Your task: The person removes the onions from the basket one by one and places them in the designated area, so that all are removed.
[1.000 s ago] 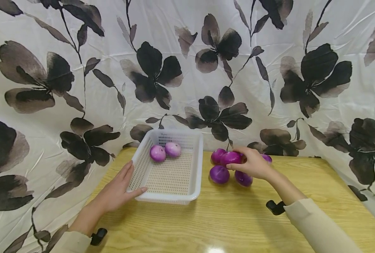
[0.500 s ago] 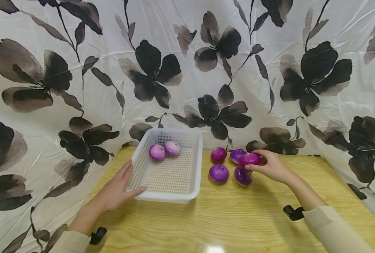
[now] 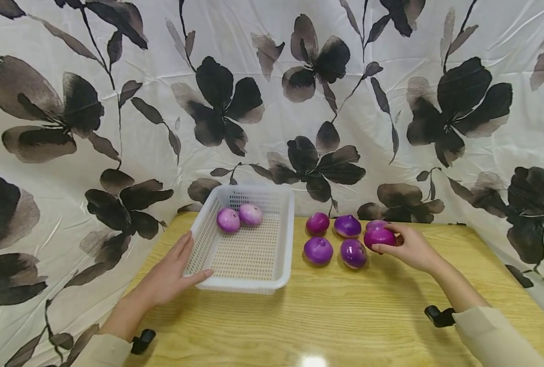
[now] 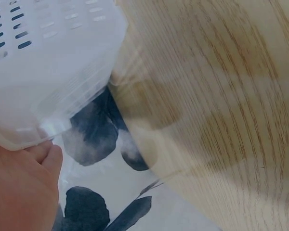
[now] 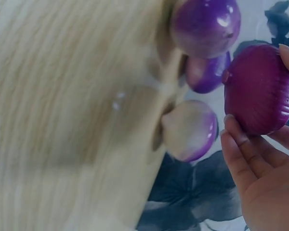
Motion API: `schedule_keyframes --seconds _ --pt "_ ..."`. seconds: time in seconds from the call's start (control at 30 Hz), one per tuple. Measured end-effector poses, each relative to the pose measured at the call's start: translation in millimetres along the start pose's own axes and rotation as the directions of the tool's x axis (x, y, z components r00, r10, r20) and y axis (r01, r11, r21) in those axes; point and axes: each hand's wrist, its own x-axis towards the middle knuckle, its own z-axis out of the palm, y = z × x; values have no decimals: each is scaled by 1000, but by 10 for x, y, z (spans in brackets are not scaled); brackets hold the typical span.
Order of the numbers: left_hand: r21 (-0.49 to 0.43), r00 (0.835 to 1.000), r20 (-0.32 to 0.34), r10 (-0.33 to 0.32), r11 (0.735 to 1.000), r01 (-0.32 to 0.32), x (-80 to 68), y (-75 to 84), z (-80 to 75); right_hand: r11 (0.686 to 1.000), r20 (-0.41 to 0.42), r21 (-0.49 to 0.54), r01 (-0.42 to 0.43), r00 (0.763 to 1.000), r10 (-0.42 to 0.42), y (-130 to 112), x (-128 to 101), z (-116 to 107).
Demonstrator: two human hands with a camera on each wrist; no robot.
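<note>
A purple onion [image 3: 379, 237] is gripped by the right hand [image 3: 407, 248], its fingers [image 5: 241, 156] curled round it, and it is held just above the counter [image 3: 345, 316]. Behind those fingertips another onion [image 3: 375, 224] is partly hidden. To the left of the fingers, four more onions are laid out in two pairs on the wood: the near pair [image 3: 318, 250] [image 3: 353, 253] and the far pair [image 3: 317, 224] [image 3: 347, 226], each set slightly apart from the next.

The white basket [image 3: 281, 270] is touched by the left hand [image 3: 171, 278]. The fingers [image 3: 182, 250] are kept straight along its left wall and the thumb is laid against its near rim; nothing is clasped. In the left wrist view only the basket's corner [image 4: 48, 72] is seen against the palm. Two pale pink onions [image 3: 228, 220] [image 3: 251, 214] are seen inside the basket at its far end, touching each other, well beyond the fingertips.

A flowered cloth [image 3: 272, 102] is hung behind the counter.
</note>
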Motion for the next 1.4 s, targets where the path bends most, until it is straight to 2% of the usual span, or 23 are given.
schedule_keyframes --seconds 0.1,0.3,0.77,1.0,1.4 --pt "0 1000 1 -1 1000 1 -2 -1 5 1000 -8 -8 5 1000 -5 69 -24 27" --pt "-3 1000 0 -1 1000 1 8 10 5 999 -12 -25 -38 999 38 217 -49 85" --pt "-7 1000 1 2 1000 -2 -12 17 35 995 32 -48 -82 996 83 429 -143 241" --pt "-3 1000 -4 -1 1000 1 4 24 3 989 81 -43 -139 986 143 443 -160 208" --pt "-4 1000 -4 -4 1000 4 7 2 6 989 122 -10 -150 981 150 430 -176 232"
